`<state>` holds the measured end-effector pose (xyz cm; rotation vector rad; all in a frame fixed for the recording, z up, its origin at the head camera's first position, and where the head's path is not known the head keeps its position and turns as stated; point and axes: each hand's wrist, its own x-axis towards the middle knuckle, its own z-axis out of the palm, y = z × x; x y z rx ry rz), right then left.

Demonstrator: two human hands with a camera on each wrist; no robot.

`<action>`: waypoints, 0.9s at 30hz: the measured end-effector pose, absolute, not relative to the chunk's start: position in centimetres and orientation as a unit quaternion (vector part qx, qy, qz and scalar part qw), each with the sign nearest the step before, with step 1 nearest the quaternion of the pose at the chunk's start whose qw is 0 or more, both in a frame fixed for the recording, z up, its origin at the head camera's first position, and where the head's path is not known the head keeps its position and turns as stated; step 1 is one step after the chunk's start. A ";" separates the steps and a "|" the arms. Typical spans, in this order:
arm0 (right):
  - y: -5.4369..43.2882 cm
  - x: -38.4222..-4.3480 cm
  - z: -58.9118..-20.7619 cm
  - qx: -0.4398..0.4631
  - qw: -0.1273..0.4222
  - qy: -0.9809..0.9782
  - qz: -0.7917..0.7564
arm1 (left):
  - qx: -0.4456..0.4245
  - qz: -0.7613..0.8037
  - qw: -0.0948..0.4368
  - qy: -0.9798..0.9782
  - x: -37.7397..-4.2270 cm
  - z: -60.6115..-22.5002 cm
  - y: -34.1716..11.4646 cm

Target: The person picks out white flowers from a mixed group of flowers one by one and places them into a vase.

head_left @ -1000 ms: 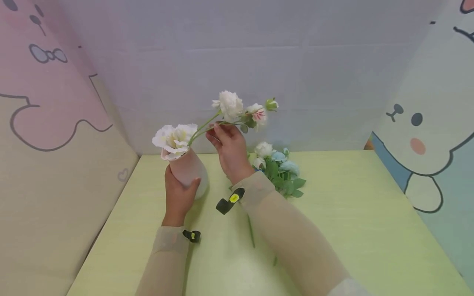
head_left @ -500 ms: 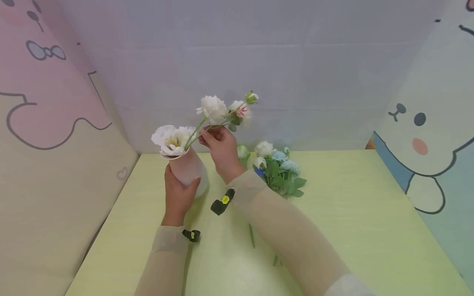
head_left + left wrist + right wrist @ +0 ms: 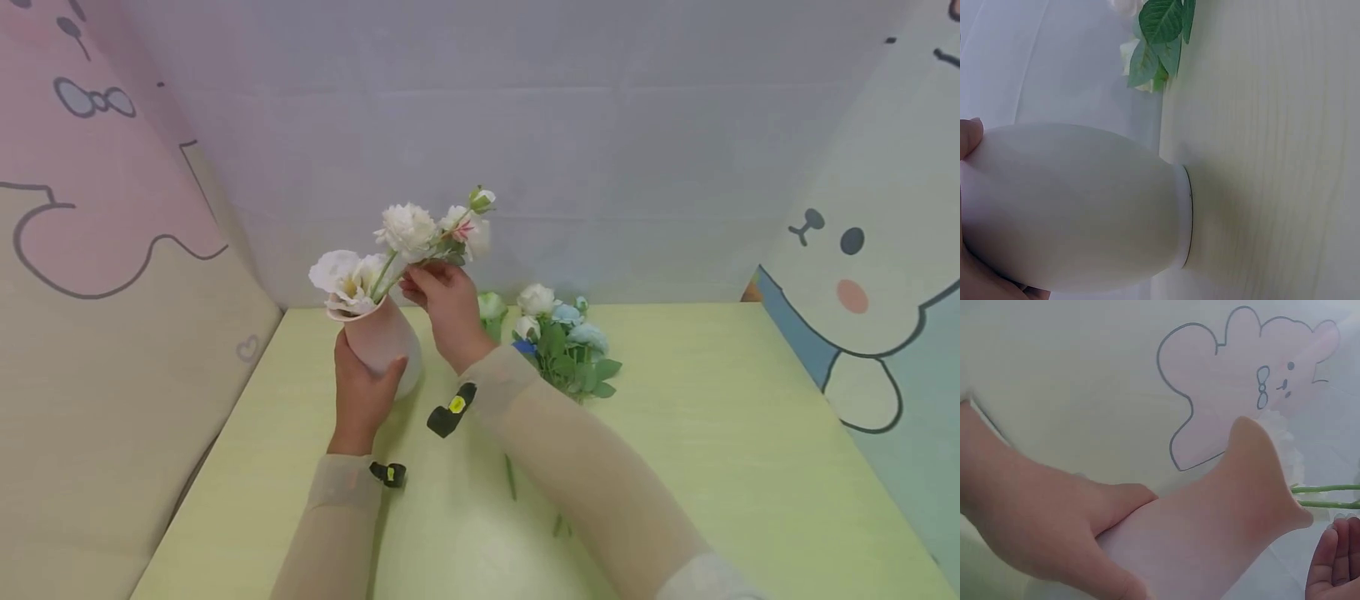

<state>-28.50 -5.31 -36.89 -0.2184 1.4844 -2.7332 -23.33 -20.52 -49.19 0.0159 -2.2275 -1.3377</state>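
Where the frame's upper left began, a pink cartoon figure (image 3: 105, 267) covered the wall (image 3: 127, 375). Left of centre, a wide-open white flower (image 3: 332, 270) sat in the mouth of a pale pink vase (image 3: 381, 340), whose body the left hand (image 3: 362, 400) gripped from below, thumb laid across the front. Two green stems (image 3: 1329, 488) slanted up and rightward out of the mouth, toward a ruffled white flower (image 3: 407, 232), a pink-marked white flower (image 3: 476, 239) and a bud (image 3: 482, 199) above the frame's centre. Just under these blooms, the right hand (image 3: 450, 310) pinched at least one of the green stems between thumb and fingertips. Right of centre, a green-white flower (image 3: 492, 306) lay beside a leafy bunch (image 3: 558, 364) of white and pale blue flowers on the yellow-green desk (image 3: 720, 433). At the far right, a white cartoon animal (image 3: 855, 342) showed.
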 end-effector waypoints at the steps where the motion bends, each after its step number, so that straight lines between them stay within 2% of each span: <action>1: -5.2 -28.6 -36.8 -0.063 0.013 0.463 -0.884 | 0.006 -0.496 0.268 -0.826 -23.3 -49.2 -20.5; 10: -5.3 -29.0 -36.5 -0.074 -0.003 0.542 -0.837 | 0.005 -0.492 0.270 -0.828 -23.4 -49.4 -20.5; 17: -6.3 -29.1 -36.5 -0.047 0.024 0.614 -0.788 | -0.001 -0.493 0.273 -0.826 -23.5 -49.5 -20.5; 27: -5.7 -29.2 -37.5 -0.065 0.040 0.617 -0.783 | 0.005 -0.489 0.277 -0.827 -23.4 -49.5 -20.6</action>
